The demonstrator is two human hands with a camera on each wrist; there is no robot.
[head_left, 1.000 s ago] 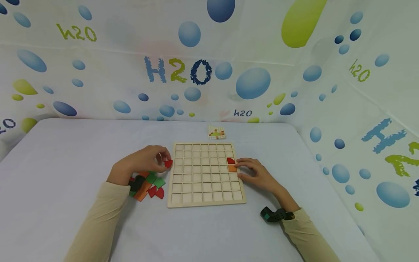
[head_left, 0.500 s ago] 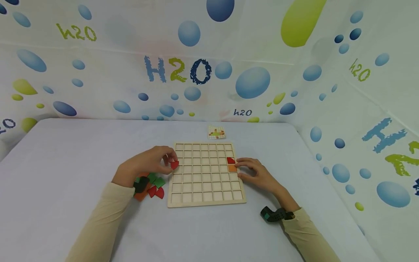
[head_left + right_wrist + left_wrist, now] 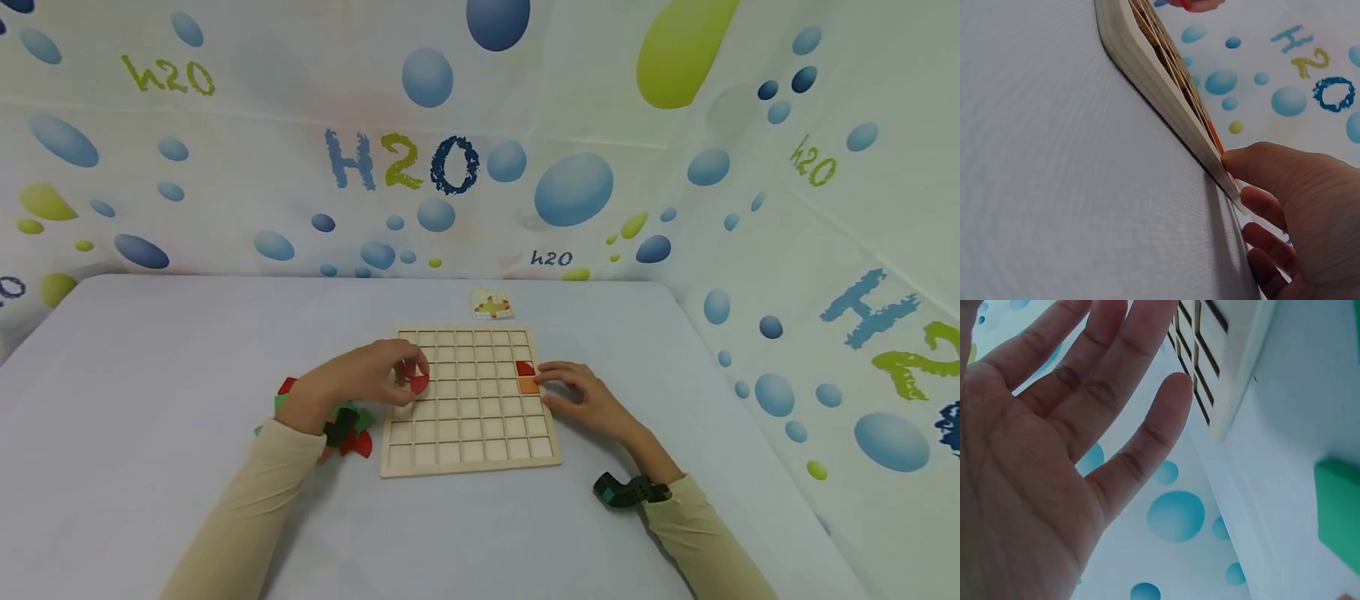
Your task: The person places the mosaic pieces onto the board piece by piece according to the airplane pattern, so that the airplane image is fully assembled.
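My left hand pinches a red quarter-round tile between thumb and fingers, over the left columns of the wooden grid board. In the left wrist view the tile is out of sight beyond the fingers of the left hand. My right hand lies at the board's right edge, fingers loosely bent. Its thumb touches the rim in the right wrist view, near an orange strip. Two tiles sit in the rightmost column: a red rounded one above an orange square.
Left of the board, partly under my left wrist, lies a pile of tiles, among them a green tile and a red tile. A small pattern card lies behind the board. Printed sheeting hangs around the table.
My left hand has carried the red tile rightward, from the board's left rim to above its left columns. The right hand has stayed at the right edge.
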